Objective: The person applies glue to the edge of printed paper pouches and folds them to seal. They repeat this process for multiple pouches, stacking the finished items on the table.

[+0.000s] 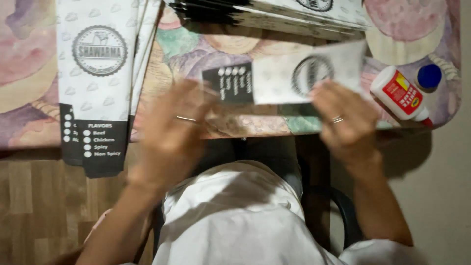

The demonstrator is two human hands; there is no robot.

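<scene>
White paper sleeve (289, 76), right hand (346, 118) pinching, left hand (174, 130) beside

Stack of flat white paper sleeves with black printed ends (98, 83) lies well left of the left grip, hanging over the near edge of the desk (29, 73), which has a pastel floral cover. Second fanned stack of the same sleeves (274, 14) sits beyond both grips at the far edge. Just right of the right grip: white glue bottle with red label (400, 94) on its side, blue cap (429, 76) beside it; wooden floor (34, 196) below left.
</scene>
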